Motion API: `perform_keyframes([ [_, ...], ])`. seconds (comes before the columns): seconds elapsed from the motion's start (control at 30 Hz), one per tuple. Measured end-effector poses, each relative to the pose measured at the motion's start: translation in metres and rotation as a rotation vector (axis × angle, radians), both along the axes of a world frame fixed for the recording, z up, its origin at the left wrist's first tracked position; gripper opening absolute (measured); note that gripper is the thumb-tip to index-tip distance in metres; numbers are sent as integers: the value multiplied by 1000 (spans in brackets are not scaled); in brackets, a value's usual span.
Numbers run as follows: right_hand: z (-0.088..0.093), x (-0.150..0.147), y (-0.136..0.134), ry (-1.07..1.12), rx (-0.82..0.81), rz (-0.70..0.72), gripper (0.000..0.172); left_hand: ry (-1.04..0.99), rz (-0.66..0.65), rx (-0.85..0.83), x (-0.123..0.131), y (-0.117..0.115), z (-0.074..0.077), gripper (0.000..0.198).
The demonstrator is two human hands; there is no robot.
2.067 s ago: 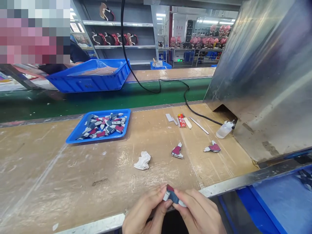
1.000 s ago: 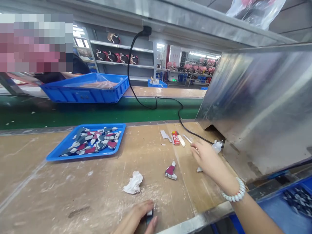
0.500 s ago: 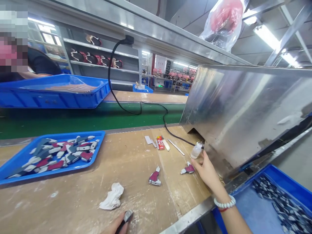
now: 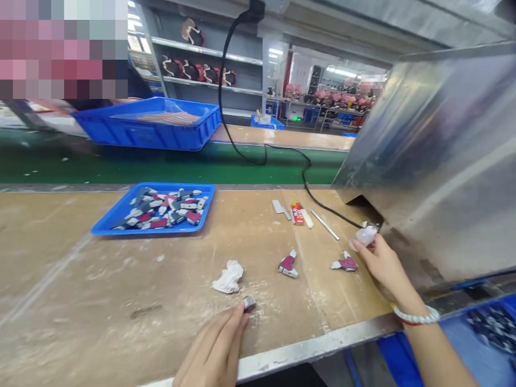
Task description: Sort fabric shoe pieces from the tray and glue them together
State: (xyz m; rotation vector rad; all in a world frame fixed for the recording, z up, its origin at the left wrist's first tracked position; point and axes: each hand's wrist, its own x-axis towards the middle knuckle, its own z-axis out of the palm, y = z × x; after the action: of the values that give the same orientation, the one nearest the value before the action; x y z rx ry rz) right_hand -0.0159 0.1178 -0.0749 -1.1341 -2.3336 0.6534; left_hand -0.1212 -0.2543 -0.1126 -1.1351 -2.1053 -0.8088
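Note:
My left hand [image 4: 213, 346] is closed on a small dark piece with a grey end [image 4: 249, 304], low over the front of the table; most of the piece is hidden by the fingers. At the right, my right hand [image 4: 382, 266] grips a small translucent plastic bottle [image 4: 365, 236], tilted, between thumb and fingers. Two maroon-and-grey angular pieces lie on the tabletop: one [image 4: 288, 264] near the middle, another [image 4: 345, 262] just left of my right hand. A crumpled white tissue [image 4: 229, 277] rests beyond my left hand.
A blue tray [image 4: 100, 230] holds many similar pieces. Behind the maroon pieces lie a red packet [image 4: 297, 214] and a thin silver rod [image 4: 324, 224]. A black cable [image 4: 312, 193] runs to a metal housing [image 4: 435, 161]. Across the green belt [image 4: 181, 167], a co-worker sits behind a blue crate [image 4: 149, 134].
My right hand has closed on the bottle and tipped it over from upright. My left hand has come further into view with its piece. The camera view has shifted.

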Motion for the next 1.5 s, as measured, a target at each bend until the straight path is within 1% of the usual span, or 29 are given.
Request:
perform_keyframes([
  [0.1,4,11,-19,76,1,-22,47,-59,54,-9,4,7,11,22],
  [0.17,4,22,-39,189,-70,53,50,-85,105,7,5,12,14,20],
  [0.23,2,33,-63,253,-253,232,51,-91,128,16,4,14,14,18],
  [0.27,-1,37,-76,234,-373,344,52,-88,116,8,4,14,14,16],
  [0.33,-7,44,-101,151,-628,572,57,-76,59,-24,4,12,11,15],
  [0.37,-10,46,-113,137,-740,657,59,-76,32,-37,4,10,10,18],
  [0.4,-12,46,-124,158,-833,705,60,-81,14,-40,5,8,9,22],
  [0.43,-15,45,-134,211,-900,704,61,-89,2,-34,6,6,7,27],
  [0.5,-18,41,-150,332,-967,611,61,-107,-17,-20,8,2,4,37],
  [0.6,-22,33,-162,418,-964,460,58,-127,-46,-10,10,-1,3,47],
  [0.67,-25,30,-163,448,-948,432,53,-148,-49,1,12,-1,4,50],
  [0.73,-28,27,-162,503,-960,439,46,-162,-38,23,13,0,7,50],
  [0.8,-28,25,-163,570,-1026,419,41,-147,-30,58,14,2,9,47],
  [0.9,-20,18,-169,686,-1160,354,37,-120,-39,95,13,5,11,39],
  [0.97,-12,11,-173,756,-1213,311,36,-112,-51,94,12,5,10,33],
  [1.07,-6,-2,-177,791,-1211,235,39,-118,-66,87,11,3,7,29],
  [1.13,-6,-8,-177,813,-1160,226,43,-141,-83,70,10,2,7,30],
  [1.17,-7,-11,-178,830,-1121,228,41,-157,-93,61,9,2,7,32],
  [1.33,-19,-14,-182,882,-879,235,24,-191,-132,25,8,4,14,35],
  [1.43,-24,-15,-186,908,-682,223,23,-201,-126,36,9,6,17,36],
  [1.5,-22,-17,-190,900,-528,205,22,-220,-127,31,10,7,19,37],
])
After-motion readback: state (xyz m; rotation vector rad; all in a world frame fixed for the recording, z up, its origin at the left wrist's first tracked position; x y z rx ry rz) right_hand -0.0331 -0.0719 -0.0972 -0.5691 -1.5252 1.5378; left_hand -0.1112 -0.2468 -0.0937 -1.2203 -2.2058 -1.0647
